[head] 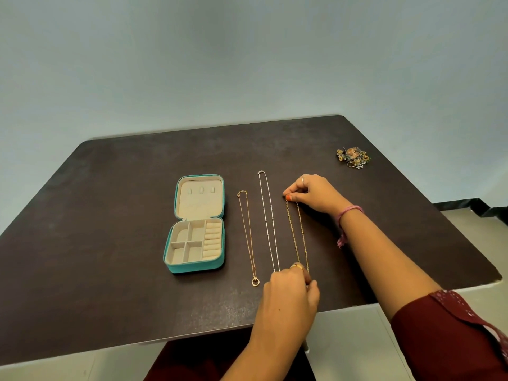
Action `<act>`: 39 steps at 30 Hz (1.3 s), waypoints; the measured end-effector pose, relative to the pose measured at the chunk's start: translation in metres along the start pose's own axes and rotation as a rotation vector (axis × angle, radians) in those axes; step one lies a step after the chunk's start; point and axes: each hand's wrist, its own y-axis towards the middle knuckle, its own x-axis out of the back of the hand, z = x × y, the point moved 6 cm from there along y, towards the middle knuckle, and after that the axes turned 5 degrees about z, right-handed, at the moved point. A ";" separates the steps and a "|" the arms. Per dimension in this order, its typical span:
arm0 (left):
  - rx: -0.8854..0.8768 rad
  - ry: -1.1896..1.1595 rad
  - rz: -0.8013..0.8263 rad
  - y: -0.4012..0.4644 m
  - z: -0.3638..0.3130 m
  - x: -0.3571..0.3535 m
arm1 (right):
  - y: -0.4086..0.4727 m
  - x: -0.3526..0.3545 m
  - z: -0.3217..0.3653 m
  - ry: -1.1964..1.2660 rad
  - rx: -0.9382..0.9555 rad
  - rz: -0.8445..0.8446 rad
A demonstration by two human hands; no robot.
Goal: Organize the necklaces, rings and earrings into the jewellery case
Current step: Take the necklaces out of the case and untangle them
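Observation:
A teal jewellery case (195, 266) lies open on the dark table, cream compartments below and three hooks in its lid. Right of it lie three necklaces stretched lengthwise: a thin gold chain with a ring pendant (246, 235), a silver beaded chain (268, 221), and a gold beaded chain (296, 235). My right hand (313, 192) pinches the far end of the gold beaded chain. My left hand (288, 292) pinches its near end against the table. A heap of rings and earrings (353, 157) sits at the far right.
The dark table (110, 215) ends close to my body, with its right edge near my right sleeve (450, 334). A pale wall stands behind it. Wide bare tabletop lies left of the case.

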 end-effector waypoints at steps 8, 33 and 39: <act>-0.038 -0.190 -0.064 -0.005 0.005 0.021 | -0.003 0.001 -0.002 0.042 0.027 -0.005; -0.073 -0.460 -0.689 -0.030 0.105 0.130 | 0.000 0.000 -0.014 0.501 -0.168 -0.225; -0.061 -0.076 -0.674 -0.027 0.124 0.151 | 0.012 0.004 0.015 0.271 -0.100 -0.190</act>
